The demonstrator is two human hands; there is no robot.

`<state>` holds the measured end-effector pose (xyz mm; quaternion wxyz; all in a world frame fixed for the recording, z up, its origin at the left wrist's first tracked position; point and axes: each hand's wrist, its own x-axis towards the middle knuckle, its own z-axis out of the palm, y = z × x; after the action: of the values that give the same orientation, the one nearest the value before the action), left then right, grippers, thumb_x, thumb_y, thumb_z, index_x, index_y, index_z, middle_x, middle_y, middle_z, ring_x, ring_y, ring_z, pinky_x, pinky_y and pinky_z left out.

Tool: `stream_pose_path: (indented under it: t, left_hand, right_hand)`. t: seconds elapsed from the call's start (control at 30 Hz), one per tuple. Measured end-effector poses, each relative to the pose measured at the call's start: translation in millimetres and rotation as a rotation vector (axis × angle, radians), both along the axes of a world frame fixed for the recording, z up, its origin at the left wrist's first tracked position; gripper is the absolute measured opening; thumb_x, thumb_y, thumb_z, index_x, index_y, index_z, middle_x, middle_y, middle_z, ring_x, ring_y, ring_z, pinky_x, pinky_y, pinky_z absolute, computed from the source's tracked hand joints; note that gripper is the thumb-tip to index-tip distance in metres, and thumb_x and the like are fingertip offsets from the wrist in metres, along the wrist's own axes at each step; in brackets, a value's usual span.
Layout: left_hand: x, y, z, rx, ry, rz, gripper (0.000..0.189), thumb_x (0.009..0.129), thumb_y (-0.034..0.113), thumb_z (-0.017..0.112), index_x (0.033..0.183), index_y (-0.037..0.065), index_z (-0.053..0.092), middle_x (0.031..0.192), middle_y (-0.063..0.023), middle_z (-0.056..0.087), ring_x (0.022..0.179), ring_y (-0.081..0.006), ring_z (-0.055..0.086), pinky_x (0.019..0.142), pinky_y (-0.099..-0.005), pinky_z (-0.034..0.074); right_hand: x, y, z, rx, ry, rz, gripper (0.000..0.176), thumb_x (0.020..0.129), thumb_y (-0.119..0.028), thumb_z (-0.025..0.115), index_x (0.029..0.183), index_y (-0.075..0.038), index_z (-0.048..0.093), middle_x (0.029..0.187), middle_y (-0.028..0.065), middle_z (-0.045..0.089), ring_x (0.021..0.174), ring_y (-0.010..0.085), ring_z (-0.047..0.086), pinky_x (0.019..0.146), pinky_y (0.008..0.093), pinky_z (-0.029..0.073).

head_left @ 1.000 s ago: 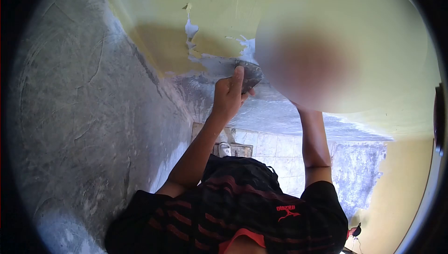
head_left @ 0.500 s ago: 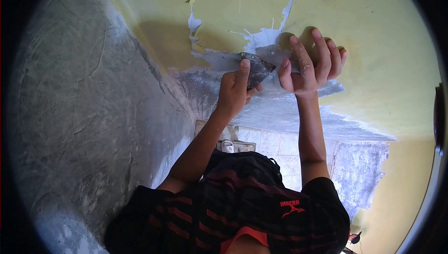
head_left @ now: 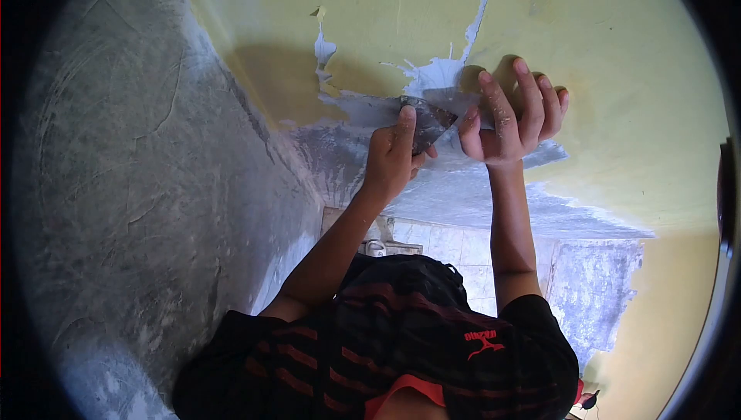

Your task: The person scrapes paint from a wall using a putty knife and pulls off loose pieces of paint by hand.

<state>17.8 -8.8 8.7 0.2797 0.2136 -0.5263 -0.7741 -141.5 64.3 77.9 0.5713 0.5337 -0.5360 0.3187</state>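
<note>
My left hand (head_left: pixel 392 159) grips a dark metal scraper (head_left: pixel 429 124) with its thumb flat on the blade and fingers behind it. The blade's upper edge lies at the lower border of the peeling yellow paint (head_left: pixel 359 69) on the wall. To its right, my right hand (head_left: pixel 515 123) is open, fingers spread and tips at the painted wall, with pale flecks on the fingers. Between and above the hands is a bare whitish patch (head_left: pixel 436 74) with a thin strip running upward. The scraper's handle, if it has one, is hidden.
A rough grey wall (head_left: pixel 147 165) meets the painted wall in a corner on the left. Below the hands is scraped grey wall (head_left: pixel 455 184). Pale floor tiles (head_left: pixel 448 242) and a small white object (head_left: pixel 375 248) lie beyond my black shirt (head_left: pixel 386 327).
The view has tilted slightly, so the wall and hands sit a little lower in the picture. The scraper stays at the paint's edge, and both hands keep nearly the same pose.
</note>
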Motion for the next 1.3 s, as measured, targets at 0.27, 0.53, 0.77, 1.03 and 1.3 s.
stream_pose_path:
  t: [0.27,0.53,0.77,1.03,1.3]
  left_hand:
    - [2,2,2,-0.006,-0.045,0.022,0.08,0.108,0.066,0.035,0.072,0.0,0.065,0.048,0.0032,0.04,0.037,-0.0074,0.034,0.036,-0.0263,0.027]
    - [3,0,6,0.026,0.004,-0.024,0.076,0.109,0.062,0.038,0.07,0.002,0.067,0.049,0.0031,0.044,0.041,-0.0063,0.038,0.04,-0.026,0.029]
    - [2,1,7,0.065,0.034,-0.041,0.08,0.108,0.065,0.035,0.073,0.0,0.064,0.048,0.0028,0.041,0.038,-0.0072,0.035,0.037,-0.0262,0.028]
    - [-2,-4,19,0.013,0.043,0.002,0.078,0.108,0.064,0.038,0.071,0.001,0.065,0.048,0.0025,0.043,0.039,-0.0066,0.037,0.038,-0.0259,0.028]
    - [-3,0,11,0.008,-0.006,0.007,0.079,0.108,0.065,0.035,0.073,0.001,0.066,0.047,0.0018,0.043,0.037,-0.0076,0.036,0.037,-0.0266,0.028]
  right_hand:
    - [-1,1,3,-0.004,0.004,0.018,0.032,0.086,-0.036,0.061,0.11,-0.026,0.08,0.132,0.0059,0.071,0.134,0.0285,0.047,0.123,0.048,0.023]
    - [-1,1,1,-0.007,0.008,0.031,0.032,0.086,-0.036,0.061,0.11,-0.026,0.08,0.131,0.0058,0.071,0.136,0.0283,0.046,0.124,0.0477,0.023]
    - [-2,-1,0,-0.025,0.008,0.036,0.031,0.086,-0.037,0.061,0.108,-0.026,0.08,0.13,0.0061,0.071,0.136,0.029,0.047,0.124,0.048,0.023]
    - [-2,0,0,-0.001,0.019,0.031,0.03,0.089,-0.037,0.06,0.108,-0.022,0.079,0.132,0.0086,0.07,0.135,0.0298,0.047,0.124,0.0477,0.023]
    - [-2,-1,-2,-0.012,-0.004,0.045,0.031,0.088,-0.037,0.06,0.107,-0.026,0.08,0.132,0.006,0.07,0.135,0.0283,0.048,0.124,0.0485,0.024]
